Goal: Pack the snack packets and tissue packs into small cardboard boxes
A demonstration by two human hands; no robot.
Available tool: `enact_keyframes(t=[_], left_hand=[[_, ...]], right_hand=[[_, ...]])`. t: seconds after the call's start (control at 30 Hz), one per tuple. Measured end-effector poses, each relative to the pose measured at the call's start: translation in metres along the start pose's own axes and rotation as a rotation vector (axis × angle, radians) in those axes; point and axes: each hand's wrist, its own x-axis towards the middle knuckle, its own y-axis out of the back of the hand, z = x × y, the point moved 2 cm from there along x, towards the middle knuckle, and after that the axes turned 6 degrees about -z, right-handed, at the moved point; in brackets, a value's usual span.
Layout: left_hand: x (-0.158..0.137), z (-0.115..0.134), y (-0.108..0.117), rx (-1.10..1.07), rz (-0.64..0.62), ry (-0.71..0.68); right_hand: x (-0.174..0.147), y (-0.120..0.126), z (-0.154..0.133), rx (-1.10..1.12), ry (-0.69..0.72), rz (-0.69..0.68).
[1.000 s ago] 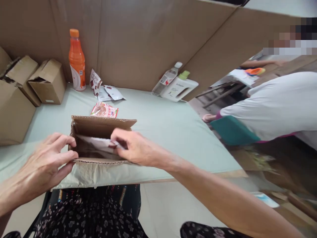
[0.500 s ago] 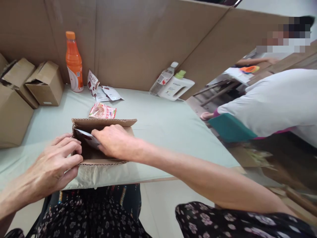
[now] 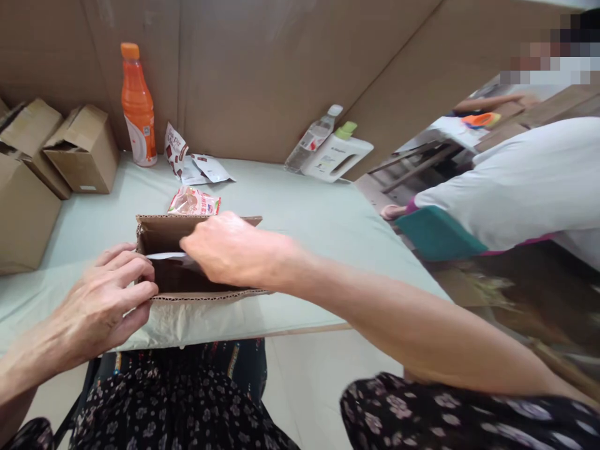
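Note:
A small open cardboard box (image 3: 162,234) sits near the table's front edge, its top flaps up. My left hand (image 3: 110,290) grips the box's left wall, with fingers bent over its edge and the thumb near the front corner. Inside the box opening, my right hand (image 3: 234,250) is closed on a white packet (image 3: 165,255). The packet stands nearly edge-on, and its right part is hidden by the hand along with most of my fingertips. Just behind the box lies a pink-and-red snack packet (image 3: 194,201).
Along the cardboard backboard stand an orange drink bottle (image 3: 138,112), white-and-brown sachets (image 3: 175,150), a leaning clear bottle (image 3: 314,140) and a white jug (image 3: 337,156) with a green cap. Cardboard boxes (image 3: 84,150) fill the left. Another person in a white top (image 3: 529,181) is at right.
My right hand has moved slightly right, and the packet in it has turned from slanted to nearly level and edge-on. My left hand keeps its grip on the box. The view has shifted slightly.

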Motion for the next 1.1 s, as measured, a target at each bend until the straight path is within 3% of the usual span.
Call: enact_keyframes(t=[0.17,0.27,0.43,0.6,0.77,0.97,1.1], left_hand=[[-0.004,0.000,-0.005,-0.004,0.016,0.033],[-0.003,-0.001,-0.005,-0.018,0.023,0.033],[0.000,-0.003,-0.006,-0.038,0.017,0.017],[-0.008,-0.003,-0.015,-0.041,0.070,0.092],[-0.008,0.000,-0.010,0.000,0.034,0.080],[0.002,-0.001,-0.003,-0.005,0.039,0.009],[0.003,-0.002,-0.006,-0.012,0.038,0.010]], right_hand=[[0.014,-0.019,0.012,0.251,0.136,0.161],[0.002,-0.040,0.027,0.404,0.079,0.169],[-0.018,-0.045,0.028,0.214,-0.091,0.003],[-0.014,-0.026,0.024,0.241,-0.056,0.158],[0.001,-0.038,0.030,-0.023,-0.088,-0.027],[0.012,-0.031,0.012,0.007,0.022,0.137],[0.023,-0.025,0.000,-0.061,0.100,0.022]])
